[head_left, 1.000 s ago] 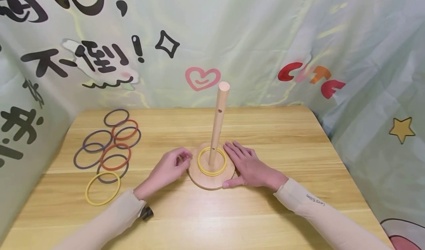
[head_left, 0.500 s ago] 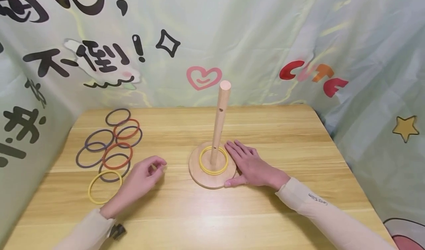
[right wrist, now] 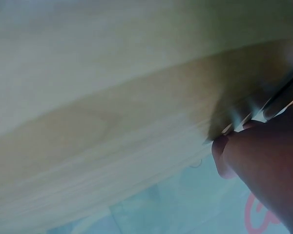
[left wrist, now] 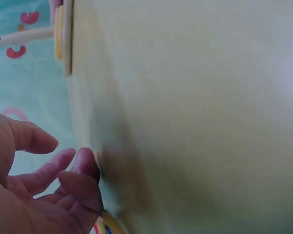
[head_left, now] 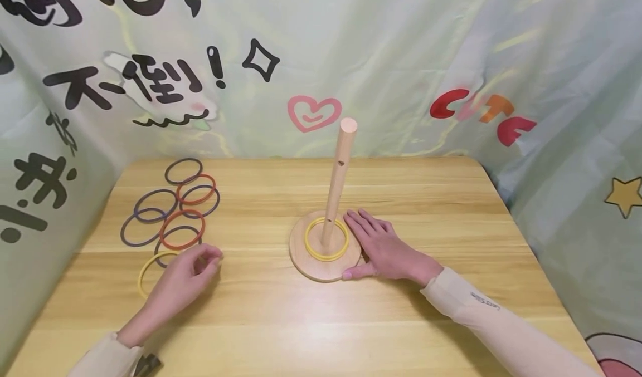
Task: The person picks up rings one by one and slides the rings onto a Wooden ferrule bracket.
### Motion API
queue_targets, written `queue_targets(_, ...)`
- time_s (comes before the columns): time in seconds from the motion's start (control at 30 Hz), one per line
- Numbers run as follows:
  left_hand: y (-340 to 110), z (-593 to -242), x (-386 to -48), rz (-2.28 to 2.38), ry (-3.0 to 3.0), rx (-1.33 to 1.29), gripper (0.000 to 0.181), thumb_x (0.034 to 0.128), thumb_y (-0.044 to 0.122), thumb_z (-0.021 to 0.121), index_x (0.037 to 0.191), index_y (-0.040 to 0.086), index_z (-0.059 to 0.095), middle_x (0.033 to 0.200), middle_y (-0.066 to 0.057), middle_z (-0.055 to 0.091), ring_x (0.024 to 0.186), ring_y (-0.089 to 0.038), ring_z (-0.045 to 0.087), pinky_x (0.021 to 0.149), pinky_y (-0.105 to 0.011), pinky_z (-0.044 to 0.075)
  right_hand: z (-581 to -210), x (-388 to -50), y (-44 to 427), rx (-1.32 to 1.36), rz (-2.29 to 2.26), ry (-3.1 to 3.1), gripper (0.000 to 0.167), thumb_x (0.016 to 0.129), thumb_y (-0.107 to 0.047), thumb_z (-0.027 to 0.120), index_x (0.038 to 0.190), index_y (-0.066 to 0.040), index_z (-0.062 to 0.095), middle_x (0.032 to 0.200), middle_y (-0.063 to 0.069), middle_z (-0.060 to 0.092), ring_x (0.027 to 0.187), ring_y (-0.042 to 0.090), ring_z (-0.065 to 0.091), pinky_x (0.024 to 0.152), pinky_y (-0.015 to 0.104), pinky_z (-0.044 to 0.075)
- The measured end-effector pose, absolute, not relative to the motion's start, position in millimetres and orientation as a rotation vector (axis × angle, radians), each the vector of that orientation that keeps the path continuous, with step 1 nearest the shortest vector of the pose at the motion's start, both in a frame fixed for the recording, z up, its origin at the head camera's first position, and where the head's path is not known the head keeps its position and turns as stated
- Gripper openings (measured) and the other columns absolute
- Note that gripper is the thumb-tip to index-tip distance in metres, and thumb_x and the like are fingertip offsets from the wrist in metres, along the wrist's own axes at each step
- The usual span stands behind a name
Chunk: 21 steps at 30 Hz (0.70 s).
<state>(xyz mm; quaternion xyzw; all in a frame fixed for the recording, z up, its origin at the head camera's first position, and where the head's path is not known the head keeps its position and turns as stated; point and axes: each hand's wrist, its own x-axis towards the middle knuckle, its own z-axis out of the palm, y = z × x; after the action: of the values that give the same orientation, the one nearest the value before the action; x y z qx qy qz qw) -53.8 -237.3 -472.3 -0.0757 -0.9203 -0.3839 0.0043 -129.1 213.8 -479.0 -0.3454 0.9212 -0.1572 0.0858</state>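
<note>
At the round wooden base (head_left: 300,256), a right hand (head_left: 385,254)

Straight fingers touch the base's edge, gripping nothing; two yellow rings (head_left: 326,259) lie around its upright wooden peg (head_left: 338,182). Empty and loosely bent (thumb apart from fingertips), the left hand (head_left: 181,279) partly hides another yellow ring (head_left: 140,279) on the wood-grain tabletop (head_left: 281,327).

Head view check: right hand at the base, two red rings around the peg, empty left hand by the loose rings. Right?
One error: the two rings around the peg are yellow, not red; the head view shows it. Right hand at the base and empty left hand by the loose rings stand.
</note>
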Motion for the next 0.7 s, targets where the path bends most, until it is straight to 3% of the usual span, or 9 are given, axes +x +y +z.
queue_targets(0.2, -244.8, -471.4, -49.2, -1.128, -2.836, -0.209, 0.017, 0.098, 0.002, 0.077, 0.114, 0.006, 0.075, 0.083, 0.004, 0.062, 0.066, -0.012, 0.053, 0.056, -0.026, 0.046, -478.9, -129.8, 214.1, -1.038, -0.479, 2.748, 0.126, 0.089, -0.072, 0.078, 0.171, 0.003, 0.019, 0.177, 0.022, 0.021, 0.163, 0.047, 0.015, 0.116, 0.068, 0.032)
queue_targets(0.37, -251.6, -464.6, -43.8, -1.001, -2.842, -0.154, 0.018, 0.0968, 0.005, 0.081, 0.114, 0.007, 0.075, 0.085, 0.004, 0.062, 0.069, -0.011, 0.053, 0.057, -0.026, 0.046, -479.5, -129.5, 215.7, -1.042, -0.485, 2.751, 0.126, 0.09, -0.072, 0.077, 0.171, 0.003, 0.018, 0.177, 0.022, 0.021, 0.163, 0.047, 0.015, 0.116, 0.068, 0.032)
queue_targets(0.7, -288.7, -449.0, -40.0, -0.766, -3.145, 0.023, 0.032, 0.1001, 0.036, 0.081, 0.103, 0.006, 0.071, 0.085, 0.001, 0.065, 0.075, -0.018, 0.058, 0.064, -0.036, 0.046, -482.3, -130.6, 215.8, -1.061, -0.483, 2.756, 0.125, 0.09, -0.073, 0.076, 0.172, 0.003, 0.019, 0.177, 0.022, 0.021, 0.163, 0.046, 0.015, 0.116, 0.068, 0.033)
